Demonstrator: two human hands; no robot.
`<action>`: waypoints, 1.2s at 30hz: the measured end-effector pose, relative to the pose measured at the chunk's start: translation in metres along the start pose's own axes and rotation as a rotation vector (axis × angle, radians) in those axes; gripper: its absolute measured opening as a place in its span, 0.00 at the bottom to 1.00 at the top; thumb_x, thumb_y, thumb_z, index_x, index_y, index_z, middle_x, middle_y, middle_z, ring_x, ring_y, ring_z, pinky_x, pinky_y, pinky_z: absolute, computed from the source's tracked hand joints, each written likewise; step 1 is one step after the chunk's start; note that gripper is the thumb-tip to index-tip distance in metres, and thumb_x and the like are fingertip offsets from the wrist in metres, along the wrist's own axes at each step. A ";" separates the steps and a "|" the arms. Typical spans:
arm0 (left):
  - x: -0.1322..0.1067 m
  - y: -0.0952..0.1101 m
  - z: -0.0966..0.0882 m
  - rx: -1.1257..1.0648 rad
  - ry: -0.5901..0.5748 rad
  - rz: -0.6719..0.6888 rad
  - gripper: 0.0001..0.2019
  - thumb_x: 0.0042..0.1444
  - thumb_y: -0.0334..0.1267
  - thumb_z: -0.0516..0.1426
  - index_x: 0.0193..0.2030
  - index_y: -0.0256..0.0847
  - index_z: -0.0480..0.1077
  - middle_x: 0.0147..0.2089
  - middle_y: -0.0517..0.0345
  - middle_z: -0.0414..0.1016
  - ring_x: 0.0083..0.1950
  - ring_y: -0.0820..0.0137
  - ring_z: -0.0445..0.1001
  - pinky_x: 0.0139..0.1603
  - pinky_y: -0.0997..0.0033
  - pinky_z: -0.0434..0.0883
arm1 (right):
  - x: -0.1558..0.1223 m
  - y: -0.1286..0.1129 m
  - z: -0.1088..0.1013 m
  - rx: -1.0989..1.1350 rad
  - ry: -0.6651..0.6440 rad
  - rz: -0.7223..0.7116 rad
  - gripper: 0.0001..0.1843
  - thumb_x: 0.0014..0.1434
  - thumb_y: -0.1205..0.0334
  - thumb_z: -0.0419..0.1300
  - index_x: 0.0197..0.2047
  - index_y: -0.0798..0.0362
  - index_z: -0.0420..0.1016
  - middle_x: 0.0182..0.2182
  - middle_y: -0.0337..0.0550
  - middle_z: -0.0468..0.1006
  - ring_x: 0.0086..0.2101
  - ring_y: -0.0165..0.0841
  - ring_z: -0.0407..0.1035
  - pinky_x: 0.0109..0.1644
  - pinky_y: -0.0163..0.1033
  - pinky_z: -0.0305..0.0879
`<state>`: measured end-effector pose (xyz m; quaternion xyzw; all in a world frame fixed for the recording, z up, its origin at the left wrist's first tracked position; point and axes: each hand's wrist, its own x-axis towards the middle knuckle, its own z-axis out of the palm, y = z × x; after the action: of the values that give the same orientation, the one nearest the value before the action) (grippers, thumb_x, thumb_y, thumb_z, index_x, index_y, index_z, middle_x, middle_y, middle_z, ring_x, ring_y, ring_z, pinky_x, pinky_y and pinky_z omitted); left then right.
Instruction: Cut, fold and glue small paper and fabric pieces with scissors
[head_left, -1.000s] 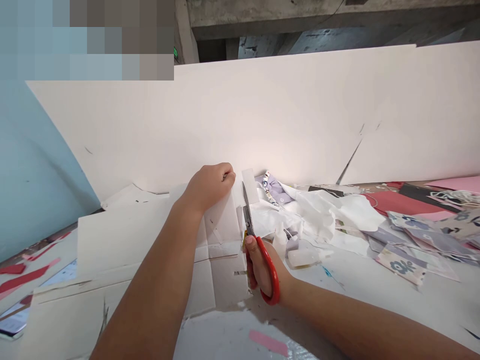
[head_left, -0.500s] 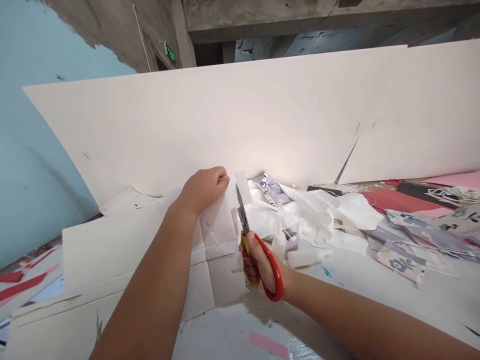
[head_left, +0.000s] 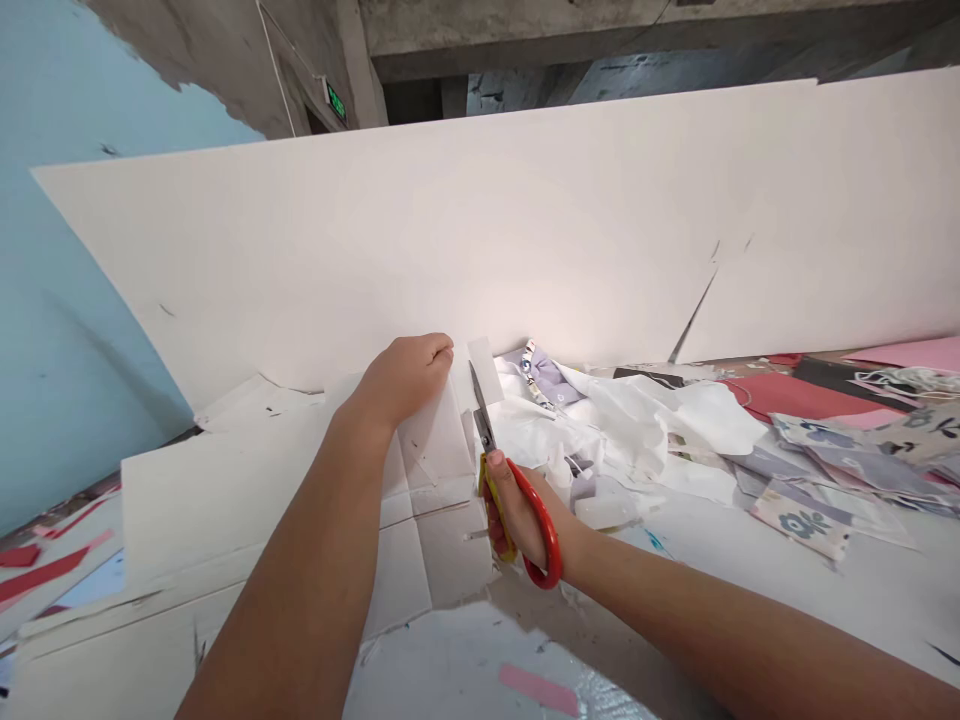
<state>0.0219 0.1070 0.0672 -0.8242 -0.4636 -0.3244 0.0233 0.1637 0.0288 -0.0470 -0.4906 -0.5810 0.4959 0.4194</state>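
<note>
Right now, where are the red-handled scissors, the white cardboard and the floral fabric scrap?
red-handled scissors [head_left: 556,535], head view, on the red handle loop
white cardboard [head_left: 431,450], head view, on a creased flap
floral fabric scrap [head_left: 801,524], head view, on its blue flower

Red-handled scissors [head_left: 543,535] are held upright, their steel blades set against the edge of a creased white cardboard sheet [head_left: 431,470].

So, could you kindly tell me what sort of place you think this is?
It is probably a craft or paper-and-fabric workroom in a plain building: red-handled scissors are at a cardboard sheet, patterned fabric or paper scraps lie nearby, and a green exit sign shows above.
</note>
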 end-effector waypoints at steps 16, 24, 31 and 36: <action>-0.001 0.000 0.000 -0.017 -0.002 -0.015 0.09 0.50 0.34 0.44 0.21 0.41 0.57 0.19 0.63 0.54 0.22 0.74 0.54 0.21 0.71 0.47 | 0.005 0.008 0.006 -0.233 0.099 -0.138 0.26 0.55 0.39 0.40 0.18 0.51 0.48 0.14 0.32 0.50 0.17 0.26 0.46 0.19 0.33 0.46; 0.000 0.001 0.000 -0.009 0.001 -0.004 0.09 0.51 0.34 0.43 0.21 0.41 0.58 0.19 0.63 0.55 0.22 0.74 0.55 0.21 0.72 0.48 | 0.008 0.011 0.007 -0.243 0.157 -0.176 0.25 0.55 0.42 0.42 0.18 0.51 0.47 0.16 0.33 0.50 0.19 0.26 0.45 0.22 0.34 0.45; -0.001 0.000 0.001 -0.011 -0.011 -0.017 0.09 0.51 0.34 0.44 0.22 0.42 0.58 0.19 0.63 0.55 0.21 0.74 0.55 0.21 0.72 0.47 | 0.009 0.014 0.008 -0.215 0.152 -0.161 0.26 0.55 0.40 0.40 0.18 0.52 0.48 0.15 0.33 0.52 0.19 0.26 0.47 0.23 0.34 0.48; 0.000 -0.002 0.002 -0.009 -0.010 -0.019 0.09 0.51 0.34 0.43 0.21 0.41 0.56 0.19 0.63 0.55 0.21 0.74 0.55 0.21 0.72 0.47 | 0.012 0.017 0.008 -0.165 0.147 -0.148 0.26 0.54 0.38 0.41 0.18 0.51 0.49 0.14 0.33 0.54 0.19 0.26 0.48 0.22 0.33 0.49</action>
<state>0.0216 0.1088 0.0652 -0.8214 -0.4702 -0.3224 0.0143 0.1567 0.0401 -0.0647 -0.5139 -0.6223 0.3768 0.4546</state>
